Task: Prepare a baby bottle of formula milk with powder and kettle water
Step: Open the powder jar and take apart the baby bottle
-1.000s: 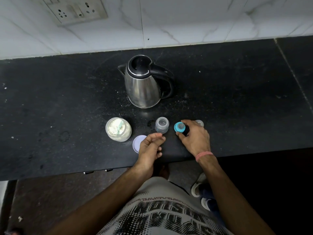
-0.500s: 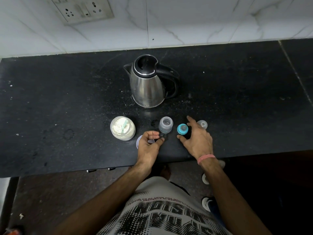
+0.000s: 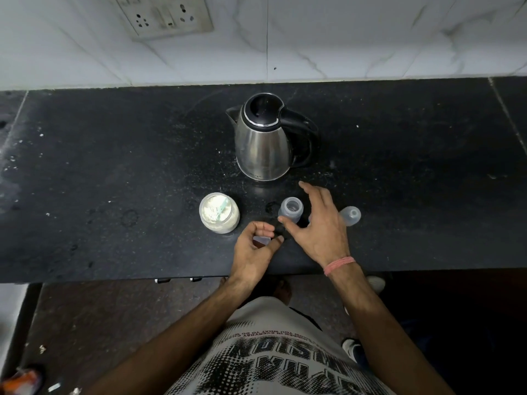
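Note:
A steel kettle (image 3: 263,138) with a black lid and handle stands at the back of the black counter (image 3: 114,166). In front of it stands a small open baby bottle (image 3: 291,212). My right hand (image 3: 316,223) hovers spread beside and over the bottle, thumb by its near side, holding nothing. The teal nipple ring is hidden under that hand. An open jar of white powder (image 3: 219,213) with a teal scoop inside stands to the left. My left hand (image 3: 255,249) is loosely curled above the jar's white lid (image 3: 261,240).
A clear bottle cap (image 3: 351,215) lies just right of my right hand. A wall socket (image 3: 166,15) sits on the white tiles behind. The counter's front edge runs just under my wrists, with floor and my feet below.
My right hand has left the teal ring and moved left and forward, spreading over the bottle. The left hand stays curled near the lid. The camera has shifted.

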Motion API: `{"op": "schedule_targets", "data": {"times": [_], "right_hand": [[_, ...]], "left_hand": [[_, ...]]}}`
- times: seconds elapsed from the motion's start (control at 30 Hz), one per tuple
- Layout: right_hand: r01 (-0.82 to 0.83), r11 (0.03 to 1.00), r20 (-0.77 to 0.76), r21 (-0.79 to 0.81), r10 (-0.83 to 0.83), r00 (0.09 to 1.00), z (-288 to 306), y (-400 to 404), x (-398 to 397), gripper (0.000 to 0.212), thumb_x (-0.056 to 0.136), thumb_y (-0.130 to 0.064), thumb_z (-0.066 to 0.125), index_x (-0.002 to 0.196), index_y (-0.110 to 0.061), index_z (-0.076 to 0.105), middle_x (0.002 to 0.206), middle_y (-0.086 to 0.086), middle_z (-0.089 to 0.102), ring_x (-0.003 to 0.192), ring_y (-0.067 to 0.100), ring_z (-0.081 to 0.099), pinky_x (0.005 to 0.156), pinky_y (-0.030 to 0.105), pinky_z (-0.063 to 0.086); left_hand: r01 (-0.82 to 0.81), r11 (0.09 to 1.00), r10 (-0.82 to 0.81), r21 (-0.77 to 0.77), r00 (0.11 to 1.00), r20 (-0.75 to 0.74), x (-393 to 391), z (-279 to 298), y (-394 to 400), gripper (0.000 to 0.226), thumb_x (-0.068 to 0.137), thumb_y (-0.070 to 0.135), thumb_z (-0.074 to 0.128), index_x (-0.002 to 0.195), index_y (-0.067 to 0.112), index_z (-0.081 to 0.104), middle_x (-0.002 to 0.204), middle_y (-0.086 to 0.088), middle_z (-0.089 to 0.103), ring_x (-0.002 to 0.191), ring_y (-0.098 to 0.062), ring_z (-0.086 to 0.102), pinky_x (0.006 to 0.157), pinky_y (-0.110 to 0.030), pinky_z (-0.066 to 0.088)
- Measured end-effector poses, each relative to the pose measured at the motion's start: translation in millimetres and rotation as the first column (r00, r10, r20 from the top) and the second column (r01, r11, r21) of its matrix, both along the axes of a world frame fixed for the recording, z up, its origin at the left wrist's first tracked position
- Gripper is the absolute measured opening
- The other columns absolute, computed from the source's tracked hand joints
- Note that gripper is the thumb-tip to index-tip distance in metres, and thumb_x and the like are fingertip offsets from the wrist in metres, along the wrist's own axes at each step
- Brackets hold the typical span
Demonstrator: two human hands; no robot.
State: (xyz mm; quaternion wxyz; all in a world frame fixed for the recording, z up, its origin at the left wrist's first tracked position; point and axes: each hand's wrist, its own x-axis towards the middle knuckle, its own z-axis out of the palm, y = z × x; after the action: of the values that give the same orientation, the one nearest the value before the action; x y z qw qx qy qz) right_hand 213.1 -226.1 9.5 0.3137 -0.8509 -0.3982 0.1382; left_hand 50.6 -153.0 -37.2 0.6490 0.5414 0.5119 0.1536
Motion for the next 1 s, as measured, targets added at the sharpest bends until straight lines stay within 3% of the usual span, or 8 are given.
{"op": "schedule_targets", "data": {"times": [0.1, 0.2, 0.3, 0.47, 0.73, 0.83, 0.9, 1.0], "right_hand": [[-0.006, 0.996, 0.079, 0.094, -0.002, 0.997, 5.1, 5.4, -3.7, 0.077, 0.089, -0.047, 0.091, 0.154, -0.02, 0.06, 0.145, 0.001, 0.054, 0.128, 0.02, 0.065, 0.093, 0.037, 0.062], [-0.033, 0.989, 0.129, 0.143, 0.014, 0.992, 8.2, 12.4, -13.0, 0.06, 0.092, -0.042, 0.088, 0.145, -0.023, 0.065, 0.134, -0.003, 0.057, 0.115, 0.014, 0.067, 0.083, 0.032, 0.061], [-0.084, 0.987, 0.14, 0.134, 0.065, 0.988, 7.2, 21.7, -24.8, 0.055, 0.093, -0.036, 0.09, 0.142, -0.023, 0.068, 0.131, -0.003, 0.06, 0.108, 0.011, 0.067, 0.082, 0.024, 0.054], [-0.162, 0.977, 0.136, 0.136, 0.144, 0.98, 9.0, 35.8, -45.0, 0.048, 0.096, -0.032, 0.087, 0.139, -0.022, 0.07, 0.13, -0.003, 0.062, 0.097, 0.018, 0.07, 0.076, 0.035, 0.061], [-0.311, 0.943, 0.139, 0.117, 0.294, 0.946, 13.5, 65.3, -67.4, 0.029, 0.1, -0.028, 0.084, 0.126, -0.019, 0.077, 0.122, -0.002, 0.065, 0.094, 0.013, 0.066, 0.074, 0.034, 0.059], [-0.332, 0.938, 0.123, 0.099, 0.32, 0.939, 13.6, 78.0, -73.8, 0.026, 0.101, -0.031, 0.081, 0.126, -0.023, 0.077, 0.119, -0.006, 0.062, 0.089, 0.008, 0.059, 0.076, 0.039, 0.061], [-0.344, 0.937, 0.122, 0.068, 0.334, 0.935, 14.0, 86.5, -77.1, 0.025, 0.101, -0.032, 0.08, 0.125, -0.023, 0.077, 0.118, -0.006, 0.062, 0.088, 0.014, 0.063, 0.076, 0.044, 0.062], [-0.361, 0.933, 0.126, 0.004, 0.357, 0.925, 17.3, 97.3, -79.5, 0.024, 0.1, -0.031, 0.081, 0.122, -0.022, 0.079, 0.115, -0.003, 0.062, 0.097, 0.023, 0.07, 0.079, 0.047, 0.062]], "left_hand": [[-0.036, 0.995, 0.039, 0.092, 0.999, -0.036, -14.9, -5.2, 1.8, 0.026, 0.089, 0.026, 0.097, 0.101, 0.028, 0.074, 0.096, 0.018, 0.078, 0.088, -0.008, 0.07, 0.089, -0.031, 0.057], [-0.157, 0.978, 0.168, 0.138, 0.984, -0.067, -32.4, -13.7, 6.0, 0.026, 0.089, 0.014, 0.097, 0.094, 0.024, 0.074, 0.089, 0.016, 0.077, 0.087, -0.004, 0.073, 0.09, -0.031, 0.059], [-0.232, 0.962, 0.245, 0.145, 0.966, -0.081, -46.9, -19.9, 11.1, 0.026, 0.088, 0.01, 0.098, 0.09, 0.02, 0.074, 0.08, 0.014, 0.075, 0.078, -0.004, 0.07, 0.085, -0.03, 0.059], [-0.344, 0.927, 0.354, 0.151, 0.934, -0.044, -59.2, -19.6, 18.0, 0.034, 0.083, 0.015, 0.104, 0.088, 0.019, 0.07, 0.076, 0.016, 0.066, 0.072, -0.003, 0.061, 0.078, -0.022, 0.053], [-0.412, 0.882, 0.41, 0.231, 0.91, 0.057, -69.0, -1.1, 36.3, 0.05, 0.074, 0.019, 0.11, 0.097, 0.018, 0.066, 0.087, 0.009, 0.068, 0.077, -0.007, 0.061, 0.078, -0.024, 0.057], [-0.403, 0.874, 0.403, 0.271, 0.913, 0.056, -71.4, 6.5, 43.7, 0.062, 0.067, 0.025, 0.112, 0.103, 0.024, 0.062, 0.097, -0.006, 0.068, 0.079, -0.012, 0.059, 0.079, -0.036, 0.057], [-0.369, 0.874, 0.381, 0.316, 0.924, 0.025, -73.1, 10.1, 49.2, 0.073, 0.058, 0.044, 0.11, 0.111, 0.031, 0.061, 0.105, -0.002, 0.065, 0.08, -0.012, 0.056, 0.078, -0.043, 0.059], [-0.279, 0.861, 0.313, 0.425, 0.95, -0.012, -74.2, 10.8, 55.5, 0.088, 0.056, 0.055, 0.106, 0.131, 0.04, 0.061, 0.125, 0.009, 0.053, 0.099, -0.007, 0.061, 0.09, -0.034, 0.061]]}}
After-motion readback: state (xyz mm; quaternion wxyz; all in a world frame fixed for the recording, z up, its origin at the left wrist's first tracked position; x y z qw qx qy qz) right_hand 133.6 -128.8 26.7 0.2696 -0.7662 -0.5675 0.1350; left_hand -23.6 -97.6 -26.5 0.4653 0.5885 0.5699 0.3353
